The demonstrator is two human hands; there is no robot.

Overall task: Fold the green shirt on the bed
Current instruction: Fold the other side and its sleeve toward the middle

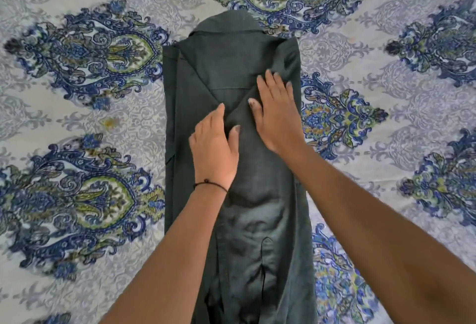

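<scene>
The dark green shirt [226, 66] lies lengthwise on the bed, collar at the far end, both sides folded inward into a long narrow strip. Its sleeves lie folded down the middle, and the near part is wrinkled. My left hand [215, 151] rests flat on the shirt's middle, fingers together and thumb apart, holding nothing. My right hand [275, 115] lies flat just to its right and a little farther up, palm down on the folded right side, fingers spread. A thin dark cord circles my left wrist.
The bed is covered by a pale sheet [103, 122] with large blue and green paisley medallions, spreading on all sides of the shirt. Nothing else lies on it within view.
</scene>
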